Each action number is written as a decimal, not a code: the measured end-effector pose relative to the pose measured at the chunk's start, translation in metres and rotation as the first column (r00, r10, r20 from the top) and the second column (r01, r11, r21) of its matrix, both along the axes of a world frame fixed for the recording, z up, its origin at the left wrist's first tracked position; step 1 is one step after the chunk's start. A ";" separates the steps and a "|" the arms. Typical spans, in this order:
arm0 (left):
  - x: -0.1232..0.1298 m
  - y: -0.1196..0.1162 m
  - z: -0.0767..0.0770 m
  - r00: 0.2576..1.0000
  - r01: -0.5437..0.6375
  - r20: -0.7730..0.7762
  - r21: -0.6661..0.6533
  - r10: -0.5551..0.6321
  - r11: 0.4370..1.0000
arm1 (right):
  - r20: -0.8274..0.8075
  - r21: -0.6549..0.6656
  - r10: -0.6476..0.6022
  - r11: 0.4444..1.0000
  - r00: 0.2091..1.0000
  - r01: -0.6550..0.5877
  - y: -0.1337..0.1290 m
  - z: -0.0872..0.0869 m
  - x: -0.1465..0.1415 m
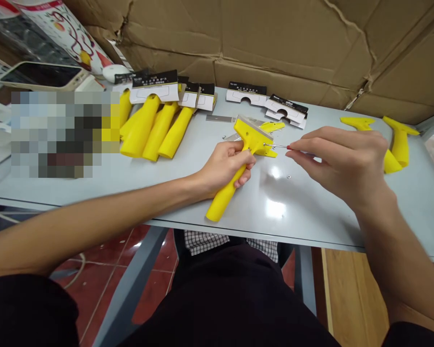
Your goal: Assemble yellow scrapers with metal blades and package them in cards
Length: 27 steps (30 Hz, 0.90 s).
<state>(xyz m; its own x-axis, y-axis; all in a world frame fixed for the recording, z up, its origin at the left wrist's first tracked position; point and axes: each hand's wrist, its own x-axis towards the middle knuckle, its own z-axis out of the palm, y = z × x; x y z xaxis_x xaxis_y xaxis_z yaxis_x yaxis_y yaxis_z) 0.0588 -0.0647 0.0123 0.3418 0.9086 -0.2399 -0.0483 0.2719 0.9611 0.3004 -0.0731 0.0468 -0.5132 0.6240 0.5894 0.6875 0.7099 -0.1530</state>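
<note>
My left hand (229, 166) is wrapped round the neck of a yellow scraper (222, 200), its wide head pointing away from me. A metal strip runs along the head's far edge. My right hand (342, 161) pinches a thin screwdriver (280, 146) whose tip meets a screw on the right side of the head. Behind the scraper lie more yellow head pieces (273, 126) and a flat metal blade (219, 118), partly hidden. A small nut or screw (288, 177) rests on the table below the screwdriver.
Several yellow scrapers with card labels (155, 86) lie at the left. Loose folded cards (246, 93) sit at the back. Two yellow handles (400, 144) are at the right. A phone (45, 75) is at far left, and cardboard (289, 43) walls the table's (181, 197) rear.
</note>
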 end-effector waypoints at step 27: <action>-0.004 0.001 -0.001 0.998 -0.005 0.060 -0.057 0.009 0.998 | 0.055 -0.364 -0.042 0.930 0.998 0.059 0.025 -0.043 -0.009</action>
<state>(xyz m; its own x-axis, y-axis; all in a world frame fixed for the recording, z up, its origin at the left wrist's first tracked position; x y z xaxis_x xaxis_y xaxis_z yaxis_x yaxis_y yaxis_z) 0.0543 -0.0633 0.0109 0.3509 0.8965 -0.2705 -0.1073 0.3254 0.9395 0.2911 -0.0478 0.0042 -0.4962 0.8174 0.2926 0.7335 0.5750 -0.3623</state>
